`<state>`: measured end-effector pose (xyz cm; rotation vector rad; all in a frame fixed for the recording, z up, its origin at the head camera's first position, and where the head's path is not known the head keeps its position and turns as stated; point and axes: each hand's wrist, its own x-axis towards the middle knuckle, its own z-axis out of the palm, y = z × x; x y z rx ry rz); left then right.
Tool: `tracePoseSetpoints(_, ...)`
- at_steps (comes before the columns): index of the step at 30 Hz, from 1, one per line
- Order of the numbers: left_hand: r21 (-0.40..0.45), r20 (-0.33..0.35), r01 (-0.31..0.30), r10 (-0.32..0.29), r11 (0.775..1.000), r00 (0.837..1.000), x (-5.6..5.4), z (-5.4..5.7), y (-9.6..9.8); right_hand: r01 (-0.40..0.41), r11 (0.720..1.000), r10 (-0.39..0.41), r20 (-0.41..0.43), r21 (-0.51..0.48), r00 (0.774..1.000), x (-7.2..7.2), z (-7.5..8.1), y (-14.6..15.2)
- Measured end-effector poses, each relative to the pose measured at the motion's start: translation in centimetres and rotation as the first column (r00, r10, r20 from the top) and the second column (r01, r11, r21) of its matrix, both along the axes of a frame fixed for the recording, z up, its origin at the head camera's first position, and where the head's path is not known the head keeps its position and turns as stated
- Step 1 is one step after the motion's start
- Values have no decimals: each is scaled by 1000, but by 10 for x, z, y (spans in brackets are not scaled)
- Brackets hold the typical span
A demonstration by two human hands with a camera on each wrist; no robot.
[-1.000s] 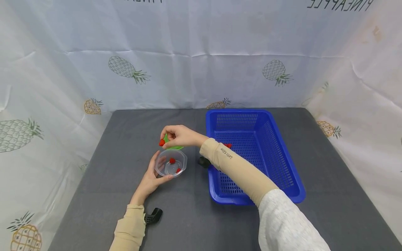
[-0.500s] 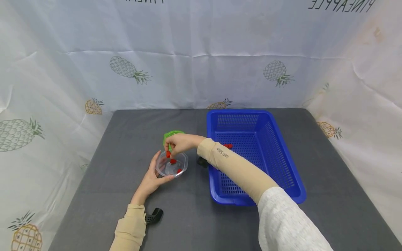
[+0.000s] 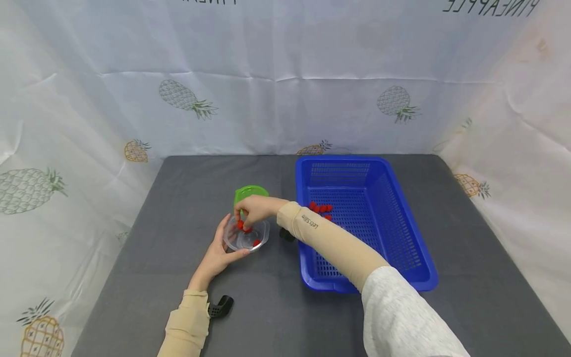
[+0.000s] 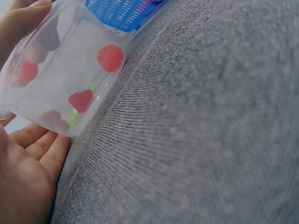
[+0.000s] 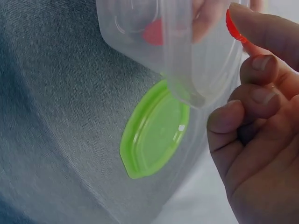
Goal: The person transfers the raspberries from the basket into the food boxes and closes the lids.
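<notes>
My left hand holds a clear plastic tub on the table, thumb at the near side and fingers around the far left. Over the tub's opening, my right hand pinches a red raspberry between thumb and forefinger. Through the tub's wall in the left wrist view, one raspberry and a second raspberry lie on its bottom. A green lid rests on the table just behind the tub, partly covered by the right hand in the head view.
A blue perforated basket stands right of the tub, with several raspberries inside; my right forearm crosses above it. A black wrist mount sits by the left wrist. Pineapple-print cloth hangs behind the grey table.
My right hand has come from behind the tub, near the green lid, forward and down over the opening with the raspberry. The left hand keeps its hold on the tub.
</notes>
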<state>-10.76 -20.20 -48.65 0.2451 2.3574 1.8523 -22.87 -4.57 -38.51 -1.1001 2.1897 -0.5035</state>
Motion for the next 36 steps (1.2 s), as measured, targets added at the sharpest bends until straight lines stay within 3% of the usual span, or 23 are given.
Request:
tracePoseSetpoints(12,-24,28,-29,30,999,999,0,0,2,-10,995,14,37,-96,999,-2,-8,3)
tracePoseSetpoints(36,-4,28,-36,37,999,999,3,4,4,14,998,-13,15,-66,1000,-4,-13,4)
